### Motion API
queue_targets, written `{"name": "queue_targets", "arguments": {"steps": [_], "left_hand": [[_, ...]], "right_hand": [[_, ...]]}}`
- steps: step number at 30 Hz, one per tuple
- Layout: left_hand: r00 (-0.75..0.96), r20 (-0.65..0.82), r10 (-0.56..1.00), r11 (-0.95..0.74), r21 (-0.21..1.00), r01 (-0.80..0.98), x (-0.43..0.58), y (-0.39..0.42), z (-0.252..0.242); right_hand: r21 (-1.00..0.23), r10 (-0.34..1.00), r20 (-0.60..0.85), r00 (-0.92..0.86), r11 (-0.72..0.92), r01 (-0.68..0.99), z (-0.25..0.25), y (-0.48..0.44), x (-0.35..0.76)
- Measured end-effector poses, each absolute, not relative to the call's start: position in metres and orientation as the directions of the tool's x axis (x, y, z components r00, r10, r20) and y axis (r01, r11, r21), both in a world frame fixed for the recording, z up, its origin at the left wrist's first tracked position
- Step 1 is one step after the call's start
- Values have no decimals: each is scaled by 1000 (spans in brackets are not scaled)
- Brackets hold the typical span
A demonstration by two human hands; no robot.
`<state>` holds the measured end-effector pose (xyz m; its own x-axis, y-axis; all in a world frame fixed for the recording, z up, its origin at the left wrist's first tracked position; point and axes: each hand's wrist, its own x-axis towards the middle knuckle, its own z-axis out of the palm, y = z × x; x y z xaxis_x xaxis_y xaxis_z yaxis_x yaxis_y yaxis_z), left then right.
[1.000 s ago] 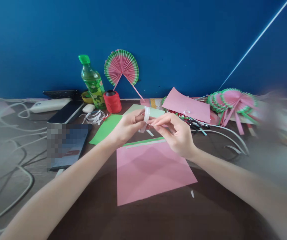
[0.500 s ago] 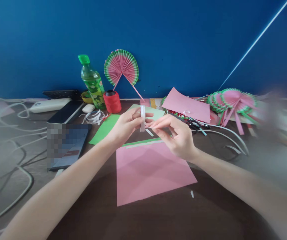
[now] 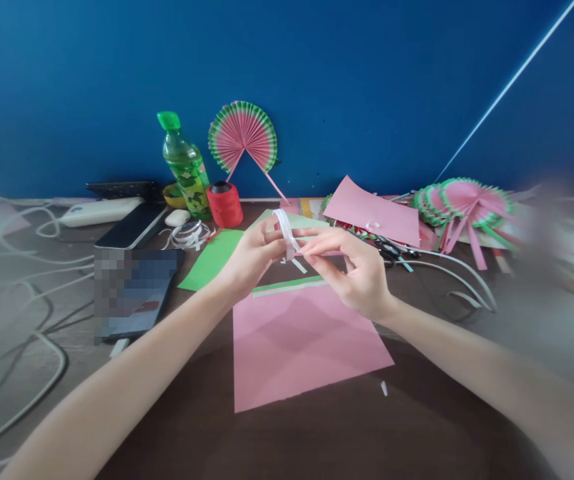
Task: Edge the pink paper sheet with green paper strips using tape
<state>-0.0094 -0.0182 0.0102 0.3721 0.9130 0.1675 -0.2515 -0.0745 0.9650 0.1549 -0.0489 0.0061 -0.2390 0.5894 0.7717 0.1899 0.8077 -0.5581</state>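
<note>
A thin white roll of tape (image 3: 285, 232) is held up over the table, with the fingers of my left hand (image 3: 251, 259) closed around it. My right hand (image 3: 349, 267) pinches at the roll's right side, thumb and index fingertip together on what looks like the tape's loose end. Below both hands lies a pink paper sheet (image 3: 307, 347) with a green and white strip (image 3: 289, 287) along its far edge. Green paper (image 3: 211, 260) sits beyond my left wrist, and pale green paper (image 3: 311, 225) is behind the fingers.
At the back stand a green bottle (image 3: 184, 167), a red-wrapped roll (image 3: 225, 205) and a pleated pink-green fan (image 3: 243, 137) against the wall. A phone (image 3: 141, 293) and cables (image 3: 49, 327) lie left. Scissors (image 3: 391, 252), pink paper (image 3: 377, 212) and folded fans (image 3: 467, 203) are right.
The tape roll has tilted, its lower part swinging right toward my right fingertips, so more of its ring shows. Both hands stay in nearly the same place.
</note>
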Motion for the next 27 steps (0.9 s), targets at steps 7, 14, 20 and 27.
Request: {"name": "queue_targets", "arguments": {"steps": [7,14,20,27], "left_hand": [[288,134,948,-72,974,-216,-7,-21,11],[204,106,973,-60,973,-221,-8,-20,12],[245,117,962,-72,980,-186,-11,-17,10],[455,95,885,-44,992,-121,-11,-16,5]], "right_hand": [[-524,550,791,-269,835,169,6,-51,155],[-456,505,804,-315,863,220,6,-54,154],[-636,656,732,-182,755,163,7,-49,156],[-762,763,641,-84,645,48,14,-43,160]]}}
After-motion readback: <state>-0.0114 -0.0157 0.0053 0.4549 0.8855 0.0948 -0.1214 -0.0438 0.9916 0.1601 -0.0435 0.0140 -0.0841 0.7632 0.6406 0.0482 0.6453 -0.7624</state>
